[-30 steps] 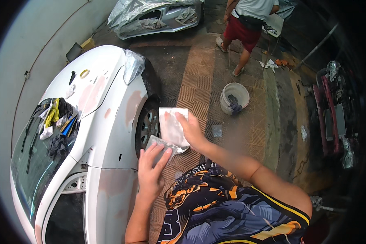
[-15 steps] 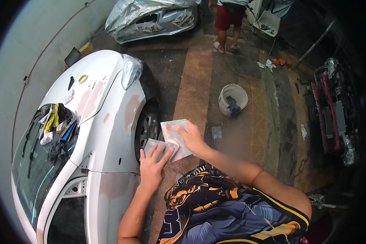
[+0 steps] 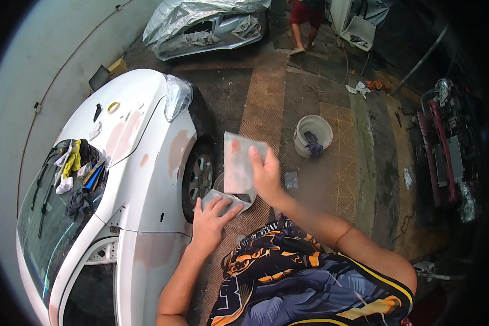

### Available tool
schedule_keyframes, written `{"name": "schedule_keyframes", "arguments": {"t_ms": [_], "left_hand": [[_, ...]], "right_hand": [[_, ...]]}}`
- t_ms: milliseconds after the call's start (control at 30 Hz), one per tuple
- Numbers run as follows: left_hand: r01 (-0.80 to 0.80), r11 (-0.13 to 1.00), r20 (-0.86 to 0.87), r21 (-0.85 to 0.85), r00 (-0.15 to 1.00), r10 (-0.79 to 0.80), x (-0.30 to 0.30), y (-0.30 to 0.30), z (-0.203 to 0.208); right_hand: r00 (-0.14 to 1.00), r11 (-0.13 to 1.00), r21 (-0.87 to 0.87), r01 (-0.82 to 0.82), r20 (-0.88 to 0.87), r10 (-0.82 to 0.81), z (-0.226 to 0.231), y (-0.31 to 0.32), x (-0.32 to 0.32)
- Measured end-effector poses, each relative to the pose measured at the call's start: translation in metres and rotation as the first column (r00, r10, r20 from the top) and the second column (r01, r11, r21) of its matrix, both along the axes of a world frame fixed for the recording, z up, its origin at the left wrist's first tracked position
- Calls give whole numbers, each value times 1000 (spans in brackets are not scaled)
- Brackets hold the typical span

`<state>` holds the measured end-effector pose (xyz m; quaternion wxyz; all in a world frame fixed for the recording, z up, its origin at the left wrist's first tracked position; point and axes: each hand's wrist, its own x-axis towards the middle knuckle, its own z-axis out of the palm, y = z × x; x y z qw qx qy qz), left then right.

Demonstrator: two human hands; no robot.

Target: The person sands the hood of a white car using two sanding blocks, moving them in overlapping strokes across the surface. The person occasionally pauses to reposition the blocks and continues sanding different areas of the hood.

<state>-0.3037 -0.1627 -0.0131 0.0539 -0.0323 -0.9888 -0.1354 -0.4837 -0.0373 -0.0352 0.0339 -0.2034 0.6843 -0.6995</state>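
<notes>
My right hand [image 3: 267,176] grips a flat, greyish-white rectangular plate [image 3: 238,165] by its right edge, thumb on the face. A reddish smear marks the plate's upper part. Lower and to the left, my left hand [image 3: 209,221] holds a smaller grey plate [image 3: 218,198], fingers spread across its top. The two plates are close together, and my fingers hide part of the smaller one. Just left of my hands stands a white car [image 3: 157,204] with dull pinkish patches on its fender, door and hood; its front wheel [image 3: 201,176] is beside the plates.
A white bucket [image 3: 313,136] with a dark cloth stands ahead right. Rags and tools [image 3: 81,168] lie on the windshield, a tape roll [image 3: 113,107] on the hood. Farther off are a covered car [image 3: 201,27], a person in red shorts [image 3: 307,13], a chair [image 3: 358,32] and car parts [image 3: 445,152].
My right hand has lifted its plate up and away from the smaller plate, which it overlapped before. My left hand has shifted slightly right and down. The person ahead has stepped farther off.
</notes>
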Motion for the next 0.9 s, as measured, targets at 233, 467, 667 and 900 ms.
{"name": "schedule_keyframes", "arguments": {"t_ms": [233, 467, 667, 900], "left_hand": [[109, 880, -438, 462, 891, 119, -10, 29, 27], [-90, 969, -289, 232, 944, 157, 11, -11, -23], [-232, 963, -264, 138, 928, 261, 23, -13, -5], [-189, 982, -23, -11, 982, 189, 8, -10, 14]], "right_hand": [[759, 888, -452, -89, 546, 354, -19, -10, -16], [470, 860, -476, -183, 726, 502, -9, 5, 5], [710, 909, -381, -166, 593, 379, -26, 3, 7], [961, 955, 147, -258, 142, 238, -49, 2, 15]]}}
